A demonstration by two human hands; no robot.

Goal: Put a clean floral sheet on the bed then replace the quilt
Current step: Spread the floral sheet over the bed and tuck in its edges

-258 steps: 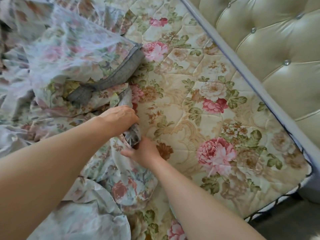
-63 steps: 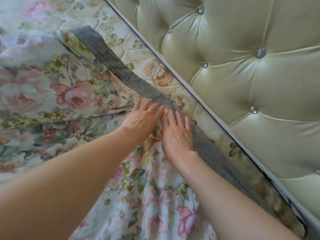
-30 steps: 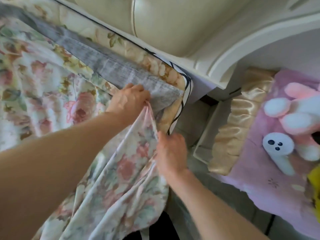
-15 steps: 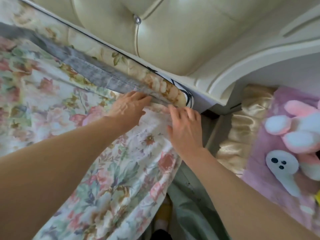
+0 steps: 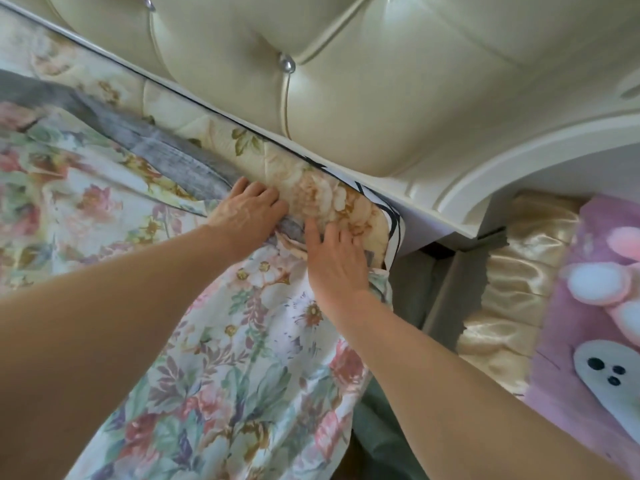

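Fingers of left hand (image 5: 247,216) and right hand (image 5: 334,261) lie flat, gripping nothing, pressing sheet (image 5: 242,341) at mattress corner (image 5: 332,202); unanchored, the sheet may slip off beneath them.

Bright, soft daylight with glare on the headboard (image 5: 363,81); wide-angle bending and slight blur at edges.

Headboard (image 5: 381,81) crowds the mattress corner (image 5: 346,206); floor gap (image 5: 412,289) beside it
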